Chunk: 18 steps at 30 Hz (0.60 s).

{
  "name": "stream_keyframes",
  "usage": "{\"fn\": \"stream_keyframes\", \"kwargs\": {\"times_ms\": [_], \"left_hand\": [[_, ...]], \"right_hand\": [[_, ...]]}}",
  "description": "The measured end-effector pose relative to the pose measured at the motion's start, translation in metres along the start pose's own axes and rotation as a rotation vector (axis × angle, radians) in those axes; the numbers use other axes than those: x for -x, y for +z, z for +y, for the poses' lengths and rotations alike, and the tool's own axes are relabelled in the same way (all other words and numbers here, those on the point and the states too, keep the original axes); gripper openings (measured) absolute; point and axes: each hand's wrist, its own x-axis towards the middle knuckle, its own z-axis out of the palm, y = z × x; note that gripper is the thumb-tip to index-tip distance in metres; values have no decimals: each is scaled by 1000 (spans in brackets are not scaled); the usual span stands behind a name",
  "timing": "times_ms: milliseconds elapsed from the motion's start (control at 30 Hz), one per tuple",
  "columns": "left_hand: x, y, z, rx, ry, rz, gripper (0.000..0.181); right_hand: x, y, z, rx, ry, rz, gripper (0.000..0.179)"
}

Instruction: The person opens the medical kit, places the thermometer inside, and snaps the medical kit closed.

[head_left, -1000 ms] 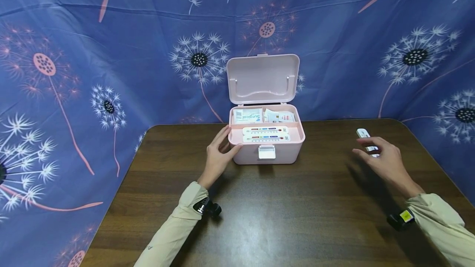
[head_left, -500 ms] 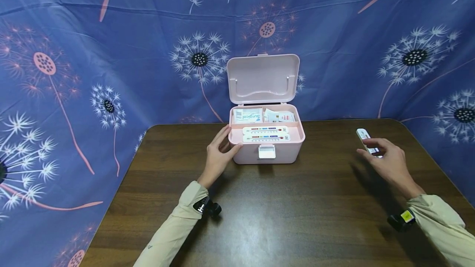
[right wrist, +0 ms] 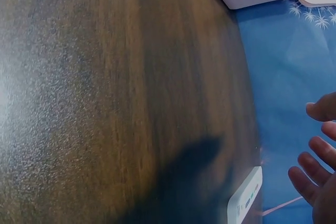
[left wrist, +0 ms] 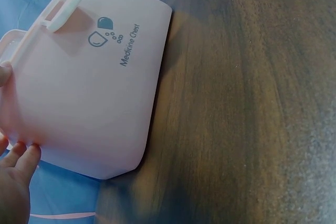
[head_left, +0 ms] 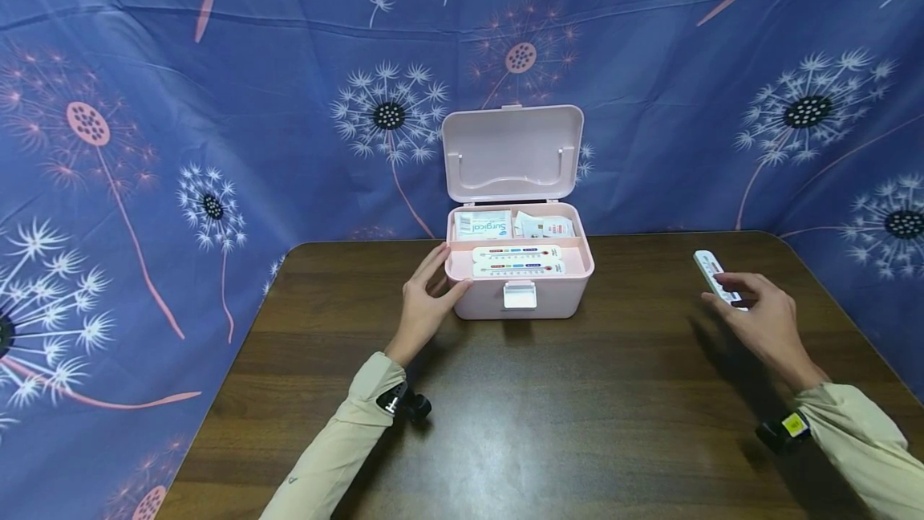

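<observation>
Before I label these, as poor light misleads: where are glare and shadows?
Head view: low central glare on the table; shadow beside the right hand. Left wrist view: pale sheen, lower right. Right wrist view: glare at left edge, shadow beside the white strip.

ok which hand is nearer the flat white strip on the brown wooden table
Right. The right hand hovers by the near end of the strip; the left hand is well to its left, touching the pink plastic box.
</observation>
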Motion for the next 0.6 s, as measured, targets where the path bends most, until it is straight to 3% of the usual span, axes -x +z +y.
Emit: {"fn": "stream_keyframes", "kwargs": {"times_ms": [600], "left_hand": [[0, 0, 0, -2, 5, 5, 59]], "right_hand": [[6, -6, 13, 55, 61, 4, 44]]}}
